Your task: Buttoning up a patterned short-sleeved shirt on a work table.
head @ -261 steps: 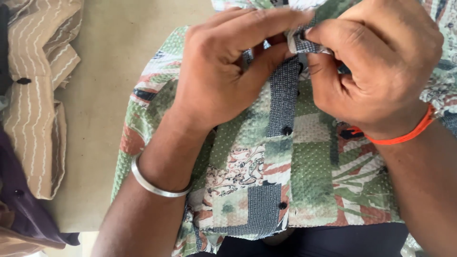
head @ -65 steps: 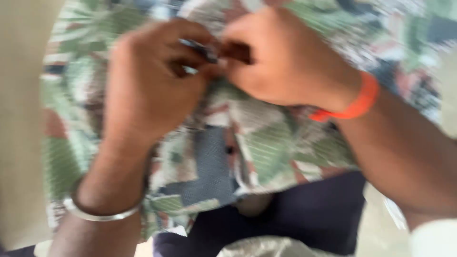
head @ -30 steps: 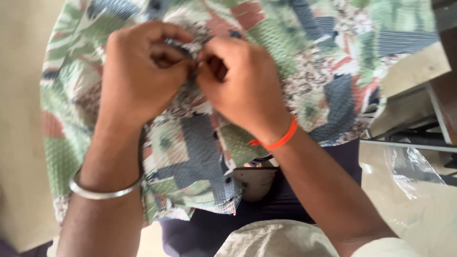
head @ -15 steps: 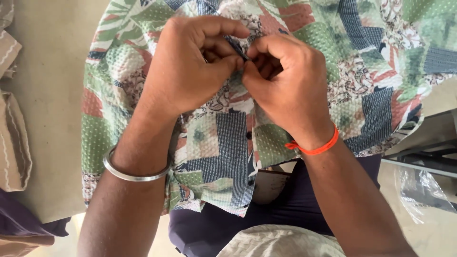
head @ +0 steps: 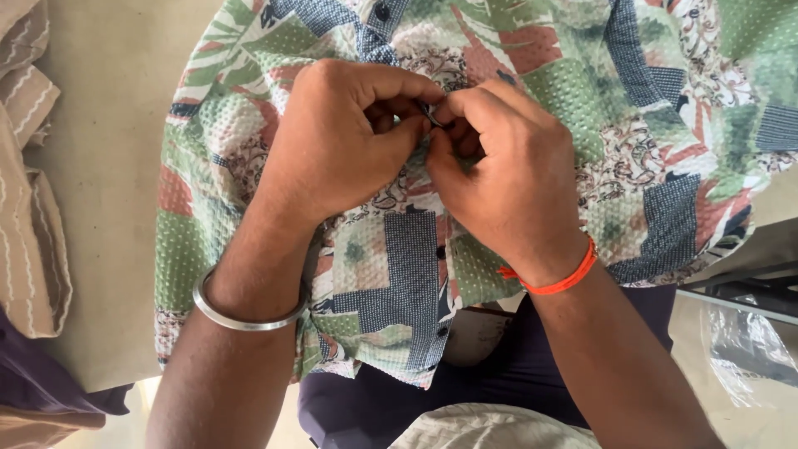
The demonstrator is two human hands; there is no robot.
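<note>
At the middle of the patchwork shirt (head: 499,158), along its buttoned front strip, both hands meet over one small spot. The shirt, a crinkled cloth printed in green, blue, pink and paisley patches, lies spread flat on the pale desk (head: 108,166), its hem hanging off the near edge toward the person's lap. The left hand (head: 341,141) is curled, thumb and fingertips pressed together on a fold of the strip; the right hand (head: 507,191) faces it, fingers bent and pinching the same fold, so the two sets of fingertips touch. Something small and dark shows between them, too hidden to tell whether it is a button or a hole. Below the hands, three dark buttons (head: 440,252) run down the strip toward the hem and look fastened; above the hands, near the collar end, another dark button (head: 382,12) shows. By that, the lower strip seems closed, the spot under the fingers is being worked, and how much above it is closed I cannot tell.

A silver bangle (head: 241,312) sits on the left wrist and an orange thread band (head: 561,278) on the right. Left of the shirt lies a tan striped garment (head: 29,208) with dark purple cloth (head: 41,391) beneath it; right of the shirt is a clear plastic bag (head: 748,349).
</note>
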